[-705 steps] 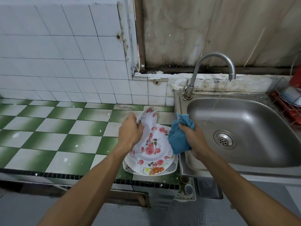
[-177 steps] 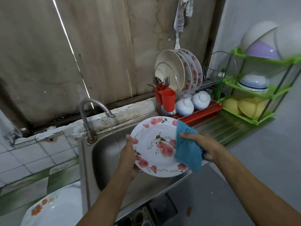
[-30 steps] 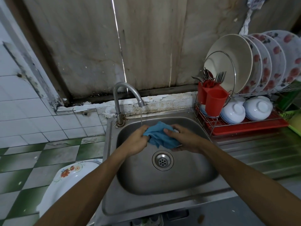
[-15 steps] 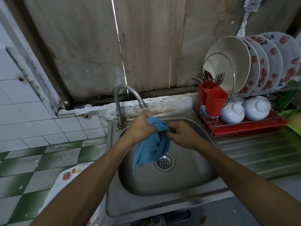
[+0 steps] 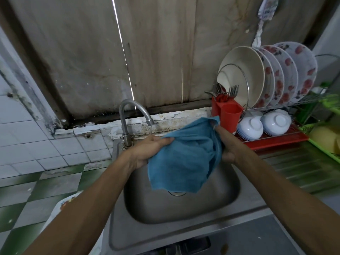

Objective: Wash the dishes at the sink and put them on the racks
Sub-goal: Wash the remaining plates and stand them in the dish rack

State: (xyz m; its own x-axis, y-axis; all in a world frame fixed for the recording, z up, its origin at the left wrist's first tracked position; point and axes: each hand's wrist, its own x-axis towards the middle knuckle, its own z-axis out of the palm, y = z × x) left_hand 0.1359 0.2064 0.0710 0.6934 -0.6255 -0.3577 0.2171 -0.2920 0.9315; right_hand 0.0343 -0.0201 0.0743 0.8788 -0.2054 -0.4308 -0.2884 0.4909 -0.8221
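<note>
Sink (image 5: 184,208), frame centre: basin bare, no dish in it. Rack (image 5: 276,138), right: plates (image 5: 287,76) upright, bowls (image 5: 265,124) inverted, judged washed. One plate (image 5: 64,201) lower left, unwashed by your judgement. Your left hand (image 5: 147,151) and right hand (image 5: 228,144) each clutch the blue cloth (image 5: 185,161), spread above the drain. Tap (image 5: 132,115) trickles behind it.

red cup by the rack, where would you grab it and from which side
Probably around the upper wall of the red cup, coming from the sink side or above. It stands upright with its mouth open; the rack and cutlery holder crowd its far sides, and the cloth hides its lower left. Both hands, left and right, hold that cloth now.
</note>
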